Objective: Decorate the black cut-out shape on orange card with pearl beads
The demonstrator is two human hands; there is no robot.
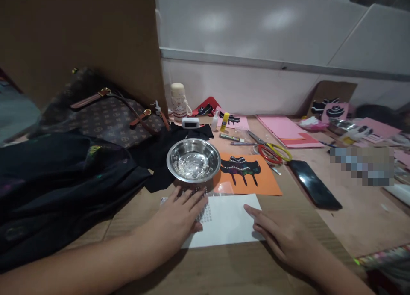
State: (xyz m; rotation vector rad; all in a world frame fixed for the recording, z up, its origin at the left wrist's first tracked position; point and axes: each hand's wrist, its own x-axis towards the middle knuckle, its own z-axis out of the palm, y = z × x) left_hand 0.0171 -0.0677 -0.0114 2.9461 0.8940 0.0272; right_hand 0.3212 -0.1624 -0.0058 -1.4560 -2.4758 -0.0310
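A white sheet lies on the wooden board, with rows of small clear gems on its left part. My left hand rests flat over those gems, fingers spread, hiding part of them. Above the sheet's right end is my right hand, its index finger stretched out towards the paper and the other fingers bent; I see nothing held in it. Just beyond the left fingertips stands a steel bowl with small clear pieces inside. An orange sheet beside it carries a black cut-out trimmed with pearl-like beads.
Left of the bowl are black fabric and a patterned handbag. Scissors, a glue stick, a bottle and pink paper sit farther back. A phone lies to the right.
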